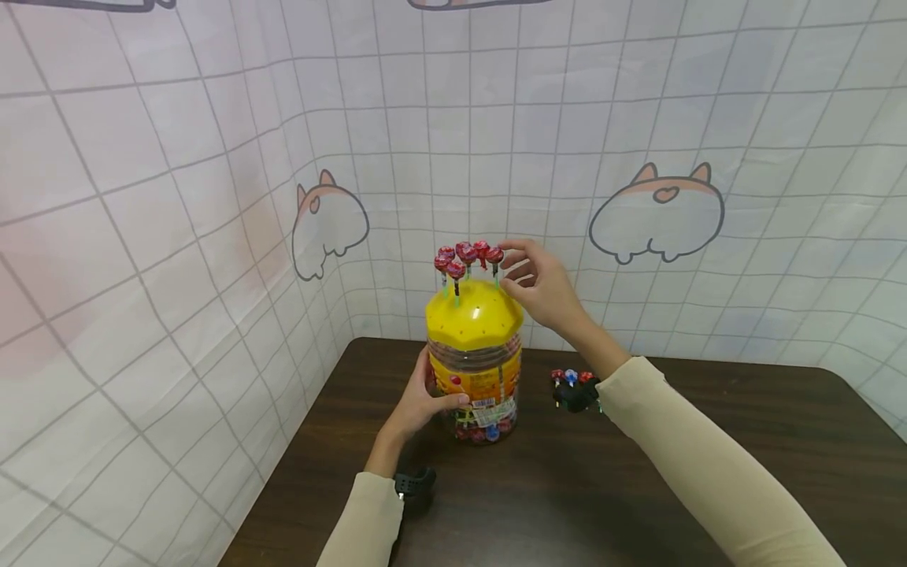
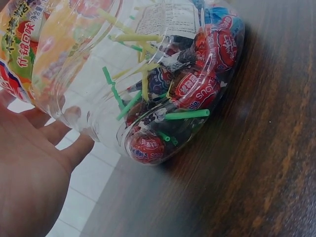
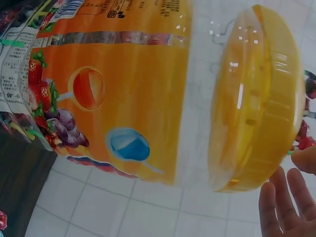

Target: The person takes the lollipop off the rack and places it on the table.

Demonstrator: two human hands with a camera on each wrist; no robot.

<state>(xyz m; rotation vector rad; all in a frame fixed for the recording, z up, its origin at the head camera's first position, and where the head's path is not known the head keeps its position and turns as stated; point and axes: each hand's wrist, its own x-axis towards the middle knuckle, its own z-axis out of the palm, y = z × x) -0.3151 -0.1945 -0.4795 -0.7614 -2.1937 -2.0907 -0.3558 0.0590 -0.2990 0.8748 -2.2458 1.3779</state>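
A large clear jar (image 1: 473, 370) with an orange-yellow fruit label stands on the table. Several red-wrapped lollipops (image 1: 456, 271) stick upright out of its yellow lid (image 1: 471, 316). My left hand (image 1: 420, 403) grips the jar's left side, the thumb across its front. At the lid's right edge my right hand (image 1: 540, 285) holds the rightmost lollipop (image 1: 495, 256), curled fingertips by the candy and thumb by its green stick. More lollipops (image 2: 197, 89) lie in the jar's bottom. In the right wrist view, my right hand (image 3: 289, 205) is partly cut off beside the lid (image 3: 261, 103).
Right of the jar, a black object (image 1: 577, 395) with several red and blue lollipops (image 1: 571, 377) around it sits partly behind my right sleeve. The dark wooden table (image 1: 673, 465) meets a white grid-patterned curtain (image 1: 510, 173) behind and at left.
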